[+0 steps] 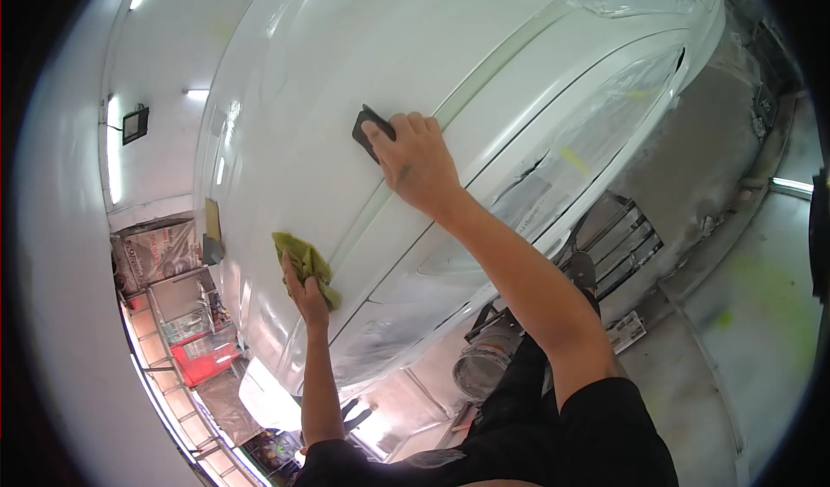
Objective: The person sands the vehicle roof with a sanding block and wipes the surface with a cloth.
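head view: white vehicle panel (346, 63), one, grooved along one edge. clear plastic sheeting (605, 115), beyond that edge. left hand (309, 300), holding a green cloth (313, 260) against the panel, near the grooved edge. right hand (421, 165), closed on a dark block (363, 137), same edge. step, seemingly: rubbing and wiping; next move calls for even pressure.

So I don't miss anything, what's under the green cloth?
The white car body shows around the green cloth, which the left hand holds against it. The patch beneath is covered and cannot be seen.
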Demonstrator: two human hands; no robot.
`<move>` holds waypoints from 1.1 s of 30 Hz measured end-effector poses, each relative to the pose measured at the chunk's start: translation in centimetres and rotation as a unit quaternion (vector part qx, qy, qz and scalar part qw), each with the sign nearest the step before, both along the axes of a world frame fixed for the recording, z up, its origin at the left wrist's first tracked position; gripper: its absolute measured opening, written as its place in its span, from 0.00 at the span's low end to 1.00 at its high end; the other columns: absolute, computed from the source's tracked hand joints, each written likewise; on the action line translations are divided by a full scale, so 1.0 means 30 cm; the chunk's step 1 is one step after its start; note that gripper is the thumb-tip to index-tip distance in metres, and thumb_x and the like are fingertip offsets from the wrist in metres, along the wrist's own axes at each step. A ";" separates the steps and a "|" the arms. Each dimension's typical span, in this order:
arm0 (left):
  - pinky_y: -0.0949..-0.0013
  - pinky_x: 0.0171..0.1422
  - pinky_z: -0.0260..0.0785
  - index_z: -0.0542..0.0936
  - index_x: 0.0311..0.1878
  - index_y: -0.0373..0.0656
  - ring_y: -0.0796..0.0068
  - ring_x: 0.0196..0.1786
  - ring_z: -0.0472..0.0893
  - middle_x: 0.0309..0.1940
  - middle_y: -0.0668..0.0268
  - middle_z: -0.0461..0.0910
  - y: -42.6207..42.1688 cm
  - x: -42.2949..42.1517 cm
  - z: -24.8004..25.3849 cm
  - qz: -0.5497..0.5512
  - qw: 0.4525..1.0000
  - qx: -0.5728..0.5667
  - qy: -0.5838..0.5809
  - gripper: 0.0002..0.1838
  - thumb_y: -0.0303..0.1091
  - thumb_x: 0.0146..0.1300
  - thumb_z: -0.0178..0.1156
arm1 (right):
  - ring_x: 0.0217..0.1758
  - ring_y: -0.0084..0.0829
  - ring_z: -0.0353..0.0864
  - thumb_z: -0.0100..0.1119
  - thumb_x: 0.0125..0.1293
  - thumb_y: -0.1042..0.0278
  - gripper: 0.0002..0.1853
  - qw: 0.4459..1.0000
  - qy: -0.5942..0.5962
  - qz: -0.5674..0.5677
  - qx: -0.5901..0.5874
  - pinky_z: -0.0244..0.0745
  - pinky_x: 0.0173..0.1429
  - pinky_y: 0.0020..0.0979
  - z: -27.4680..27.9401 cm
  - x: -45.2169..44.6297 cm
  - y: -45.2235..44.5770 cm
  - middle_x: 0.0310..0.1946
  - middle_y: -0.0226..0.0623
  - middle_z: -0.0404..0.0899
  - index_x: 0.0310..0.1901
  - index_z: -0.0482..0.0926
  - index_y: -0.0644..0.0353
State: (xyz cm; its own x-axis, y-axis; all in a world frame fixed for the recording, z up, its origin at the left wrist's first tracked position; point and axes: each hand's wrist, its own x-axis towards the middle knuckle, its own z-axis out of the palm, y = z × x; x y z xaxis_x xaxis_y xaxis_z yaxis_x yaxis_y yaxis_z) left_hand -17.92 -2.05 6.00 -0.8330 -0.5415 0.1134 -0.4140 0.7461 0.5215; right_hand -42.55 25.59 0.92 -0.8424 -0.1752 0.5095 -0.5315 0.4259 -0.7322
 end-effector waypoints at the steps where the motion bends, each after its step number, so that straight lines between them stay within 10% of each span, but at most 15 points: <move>1: 0.50 0.90 0.41 0.66 0.82 0.38 0.51 0.89 0.52 0.86 0.51 0.55 -0.010 -0.008 -0.008 -0.002 1.000 -0.018 -0.005 0.33 0.35 0.76 0.48 | 0.48 0.42 0.76 0.67 0.66 0.71 0.21 1.000 0.005 0.000 0.003 0.70 0.55 0.43 -0.002 0.001 -0.002 0.41 0.40 0.76 0.61 0.82 0.56; 33: 0.48 0.89 0.42 0.68 0.83 0.45 0.47 0.86 0.56 0.85 0.47 0.58 0.013 -0.044 -0.027 0.046 0.978 -0.174 -0.102 0.29 0.44 0.83 0.46 | 0.61 0.44 0.76 0.63 0.67 0.68 0.22 0.995 0.037 0.009 0.094 0.69 0.63 0.42 -0.023 -0.005 -0.017 0.56 0.49 0.81 0.61 0.83 0.68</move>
